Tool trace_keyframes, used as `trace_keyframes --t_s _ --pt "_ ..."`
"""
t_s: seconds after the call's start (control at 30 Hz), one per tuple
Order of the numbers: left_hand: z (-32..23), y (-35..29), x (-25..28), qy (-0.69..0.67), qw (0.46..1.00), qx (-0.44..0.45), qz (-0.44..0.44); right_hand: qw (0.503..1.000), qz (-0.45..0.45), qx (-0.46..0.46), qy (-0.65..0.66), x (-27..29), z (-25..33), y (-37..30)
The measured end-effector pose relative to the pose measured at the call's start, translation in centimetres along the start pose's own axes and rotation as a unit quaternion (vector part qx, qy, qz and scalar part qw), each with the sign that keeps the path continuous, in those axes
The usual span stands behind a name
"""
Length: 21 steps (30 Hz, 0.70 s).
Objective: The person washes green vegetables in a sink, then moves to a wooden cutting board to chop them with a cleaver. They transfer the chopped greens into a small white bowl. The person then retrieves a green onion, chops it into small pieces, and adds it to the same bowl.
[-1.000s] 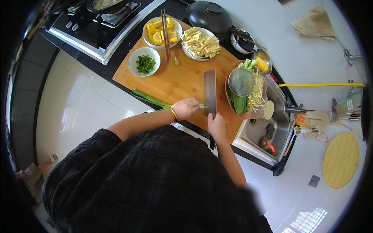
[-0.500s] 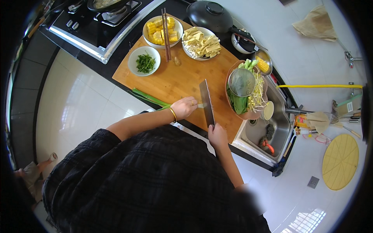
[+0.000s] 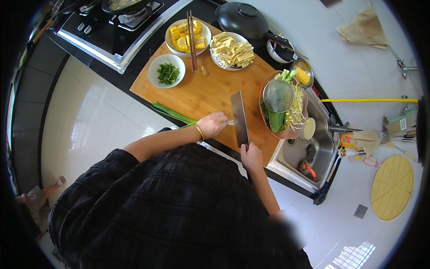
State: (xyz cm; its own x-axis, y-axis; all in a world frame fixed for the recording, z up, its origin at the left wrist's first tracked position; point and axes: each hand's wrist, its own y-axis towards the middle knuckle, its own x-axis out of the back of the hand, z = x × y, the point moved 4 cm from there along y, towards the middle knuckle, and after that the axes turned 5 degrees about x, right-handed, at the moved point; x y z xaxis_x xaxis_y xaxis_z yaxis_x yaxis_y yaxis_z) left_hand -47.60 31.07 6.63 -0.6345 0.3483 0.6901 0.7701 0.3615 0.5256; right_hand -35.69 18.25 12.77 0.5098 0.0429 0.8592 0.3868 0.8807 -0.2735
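Observation:
My left hand (image 3: 212, 124) is closed around green onions (image 3: 176, 116) near the front edge of a wooden cutting board (image 3: 210, 96). Their green tops trail left past my wrist, and the white ends poke out to the right of my fingers. Gripped by its handle in my right hand (image 3: 251, 158), a cleaver (image 3: 239, 119) points away from me, its broad blade right beside those white ends. Whether the edge touches them I cannot tell. Farther back on the board a small brown piece (image 3: 204, 71), possibly ginger, lies near the chopsticks (image 3: 192, 41).
Around the board stand a bowl of chopped greens (image 3: 166, 72), a bowl of corn (image 3: 184, 37), a bowl of tofu-skin strips (image 3: 233, 50) and a basket of vegetables with a strainer (image 3: 278, 95). A sink (image 3: 295, 166) is at right, a stove (image 3: 101, 29) far left, a black lidded pan (image 3: 244, 20) behind.
Almost nothing differs. The cleaver's blade looks turned slightly, with more of its face showing; my left hand keeps its place on the green onions.

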Motion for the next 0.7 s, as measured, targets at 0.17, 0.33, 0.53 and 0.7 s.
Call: trace_keyframes --t_s 0.17,0.33,0.53,0.7 --pt "-0.2 0.0 0.2 -0.004 1.0 0.003 -0.006 1.0 0.002 0.005 0.014 -0.8 -0.1 -0.2" --pt "0.1 -0.1 -0.3 -0.014 1.0 -0.006 -0.009 1.0 -0.022 -0.012 0.0 -2.0 1.3 1.7" --pt "0.6 1.2 -0.8 0.025 0.999 0.012 0.037 0.993 -0.087 -0.027 0.078 -0.3 -0.1 2.0" --pt "-0.3 0.6 1.5 0.056 0.998 0.007 0.006 0.997 -0.05 -0.011 0.056 1.1 0.2 -0.6"
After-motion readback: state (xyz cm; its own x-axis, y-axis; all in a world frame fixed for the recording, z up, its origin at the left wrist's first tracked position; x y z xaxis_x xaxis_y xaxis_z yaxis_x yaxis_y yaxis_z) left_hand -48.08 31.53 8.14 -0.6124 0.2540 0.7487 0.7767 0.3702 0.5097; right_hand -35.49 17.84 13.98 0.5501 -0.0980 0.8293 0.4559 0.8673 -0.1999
